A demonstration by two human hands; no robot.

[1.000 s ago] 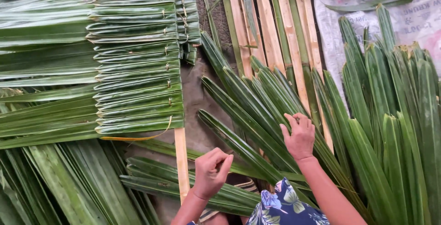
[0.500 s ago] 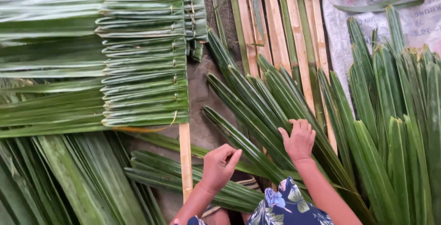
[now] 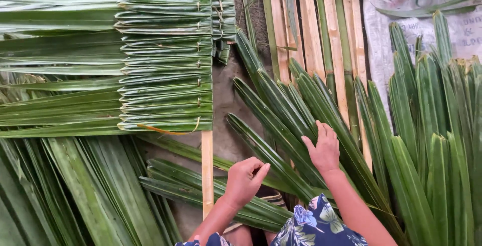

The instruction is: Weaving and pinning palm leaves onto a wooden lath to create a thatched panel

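Right hand (image 3: 324, 149) lay palm-down on a fan of long green palm leaves (image 3: 281, 110), fingers bent onto one leaf blade, pressing or picking at it; could not tell if a leaf was actually pinched. Left hand (image 3: 246, 179) was curled into a loose fist, thumb against fingertips, above loose leaves near the person's lap; whatever it pinched, if anything, was too small to see.

The fanned leaves lay on the ground in front of the person, tips pointing up-left, partly over a row of split bamboo slats (image 3: 321, 30). A single pale bamboo stick (image 3: 207, 170) ran just left of the left hand up into a sewn leaf panel (image 3: 168, 55), folded leaves stacked and stitched along it, a thin orange strip (image 3: 168, 130) trailing at its lower edge. More cut leaves were piled at the right (image 3: 437, 120) and lower left (image 3: 75, 190). A printed white sack (image 3: 452, 30) lay under the right pile.

Judged handling: leaves looked light, long, springy, creased along the midrib, waxy and a bit slick, likely to split lengthwise. Best held near the stiffer base end, or pinched across the fold.
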